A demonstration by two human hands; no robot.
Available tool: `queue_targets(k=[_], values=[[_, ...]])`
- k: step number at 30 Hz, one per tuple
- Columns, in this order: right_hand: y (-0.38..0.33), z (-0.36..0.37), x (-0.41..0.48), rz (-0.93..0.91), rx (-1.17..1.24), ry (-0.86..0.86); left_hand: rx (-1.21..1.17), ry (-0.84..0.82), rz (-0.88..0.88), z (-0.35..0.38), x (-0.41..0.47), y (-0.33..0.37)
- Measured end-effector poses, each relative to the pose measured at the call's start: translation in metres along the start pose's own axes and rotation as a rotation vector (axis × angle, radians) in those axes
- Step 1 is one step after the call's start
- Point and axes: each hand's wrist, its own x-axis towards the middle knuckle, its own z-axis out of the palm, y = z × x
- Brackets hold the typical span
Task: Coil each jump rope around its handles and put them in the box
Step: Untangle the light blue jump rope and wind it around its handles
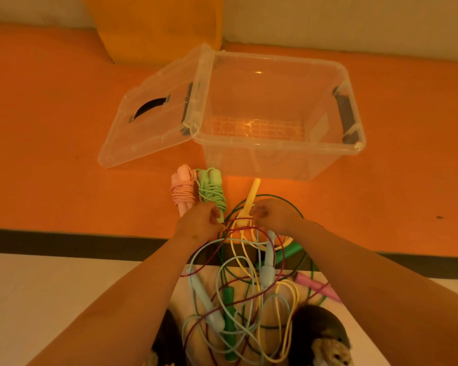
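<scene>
Right hand pinches the yellow jump rope just below its handle. Left hand curls close beside it, its grip unclear. The yellow cord runs into the tangle behind both hands, so pulling could knot it. The box sits beyond the hands.

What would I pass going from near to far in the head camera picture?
tangled ropes → coiled pink and green ropes → clear box → wall

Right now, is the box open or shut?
Open. The lid is swung off to the left, tilted against the box; the rim is uncovered and the bare bottom shows.
</scene>
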Motion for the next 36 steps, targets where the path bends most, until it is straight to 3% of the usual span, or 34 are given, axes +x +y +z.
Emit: queue_targets(k=[7, 12, 17, 29, 36], values=[[0.03, -0.008, -0.013, 0.04, -0.02, 0.028, -0.022, -0.094, 0.061, 0.022, 0.007, 0.026], [0.037, -0.005, -0.026, 0.059, 0.072, -0.178, -0.056, -0.219, 0.038, 0.038, 0.002, 0.041], [0.052, -0.003, -0.036, 0.198, 0.062, -0.397, -0.236, -0.54, -0.171, 0.072, -0.009, 0.047], [0.059, -0.009, -0.037, 0.265, 0.434, -0.407, -0.269, -0.514, -0.351, 0.106, -0.001, 0.05], [0.035, -0.016, -0.028, 0.233, 0.203, -0.337, -0.276, -0.569, -0.437, 0.085, 0.005, 0.066]])
